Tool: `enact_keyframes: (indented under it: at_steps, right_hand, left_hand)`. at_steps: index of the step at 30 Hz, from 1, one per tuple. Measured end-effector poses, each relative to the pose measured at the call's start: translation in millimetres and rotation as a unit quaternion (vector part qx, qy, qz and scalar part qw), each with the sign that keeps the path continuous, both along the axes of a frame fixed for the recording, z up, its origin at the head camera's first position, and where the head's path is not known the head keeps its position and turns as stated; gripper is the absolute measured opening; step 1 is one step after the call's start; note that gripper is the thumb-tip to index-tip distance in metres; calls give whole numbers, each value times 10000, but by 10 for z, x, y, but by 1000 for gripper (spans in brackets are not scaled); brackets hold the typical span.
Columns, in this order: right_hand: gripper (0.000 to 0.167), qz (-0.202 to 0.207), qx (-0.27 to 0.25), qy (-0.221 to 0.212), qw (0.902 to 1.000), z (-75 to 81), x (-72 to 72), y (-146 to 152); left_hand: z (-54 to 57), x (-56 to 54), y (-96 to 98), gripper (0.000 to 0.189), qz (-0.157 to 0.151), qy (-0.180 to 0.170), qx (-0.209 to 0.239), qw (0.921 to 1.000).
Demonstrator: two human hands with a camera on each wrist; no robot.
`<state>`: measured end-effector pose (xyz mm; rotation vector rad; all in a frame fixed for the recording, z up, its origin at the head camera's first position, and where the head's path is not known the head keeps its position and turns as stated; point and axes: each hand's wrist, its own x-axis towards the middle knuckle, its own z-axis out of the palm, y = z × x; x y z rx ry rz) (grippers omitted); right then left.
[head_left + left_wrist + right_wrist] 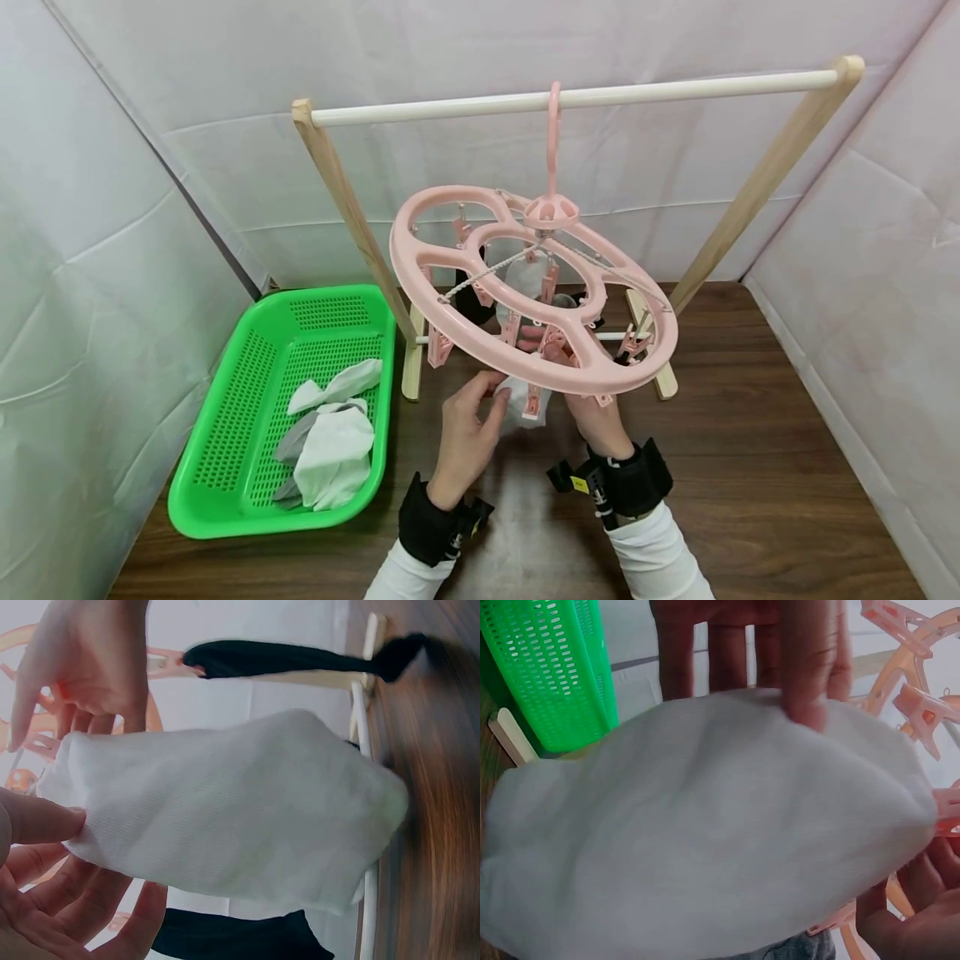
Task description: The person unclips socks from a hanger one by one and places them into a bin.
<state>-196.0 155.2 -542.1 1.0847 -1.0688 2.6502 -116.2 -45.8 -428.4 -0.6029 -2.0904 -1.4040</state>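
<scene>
L hand (467, 425) pinching wht cloth (225, 817) below pink rack (405, 250). R hand (592, 417) nr peg (948, 812) at cloth's tip, grip can't tell. Grn basket (247, 525) to L.

1. A dark brown tabletop (772, 467) with streaked wood grain stretches beneath both hands and out beyond them to either side; a pale sheen shows on it between the forearms.
2. Left of the left hand (467, 429), a green perforated plastic basket (281, 527) sits flat on it.
3. Ahead of that hand and slightly left, the rack's left wooden foot (412, 371) rests just beside the basket.
4. Ahead and right of the right hand (596, 408) rests the right wooden foot (665, 384).
</scene>
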Motion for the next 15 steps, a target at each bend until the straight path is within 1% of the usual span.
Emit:
enact_keyframes:
  at_steps: [1, 2, 4, 5, 6, 8, 9, 10, 11, 12, 13, 14, 15]
  right_hand:
    - [42, 0, -36, -36, 10000, -152, -67, 46]
    - [43, -28, -51, -131, 9999, -249, -116, 77]
    - [42, -19, -134, -282, 9995, -360, -173, 116]
    - [42, 17, -212, -326, 9992, -388, -182, 129]
    - [42, 136, -303, -237, 9992, -398, -200, 133]
    - [43, 209, -362, -155, 9990, -347, -187, 124]
    - [42, 187, -357, -194, 9990, -302, -165, 112]
    - [44, 148, -292, -144, 9994, -265, -148, 102]
    - [46, 130, -247, -121, 9995, -241, -143, 94]
    - [47, 38, -129, -192, 9997, -240, -150, 94]
    - [48, 38, -130, -202, 9997, -289, -181, 104]
    - [48, 214, -190, -209, 9994, -397, -237, 131]
    - [46, 285, -229, -326, 9988, -542, -294, 165]
  left_hand:
    - [-10, -7, -4, 13, 37, 18, -69, 10000]
    - [-22, -14, -9, 12, 81, 42, -146, 9999]
    - [-40, -22, -17, 11, 205, 61, -306, 9993]
    - [-46, -24, -21, 11, 285, 79, -385, 9988]
    - [-47, -24, -25, 11, 353, 77, -459, 9983]
    - [-51, -25, -33, 10, 473, 77, -566, 9972]
    - [-48, -24, -35, 10, 516, 57, -600, 9968]
    - [-43, -23, -37, 9, 554, 50, -629, 9965]
    - [-38, -23, -37, 9, 575, 55, -634, 9963]
    - [-33, -25, -38, 9, 587, 31, -638, 9962]
    - [-32, -26, -40, 9, 596, 14, -640, 9962]
    - [-28, -25, -42, 9, 603, -1, -644, 9961]
    - [-30, -24, -45, 9, 611, -37, -652, 9960]
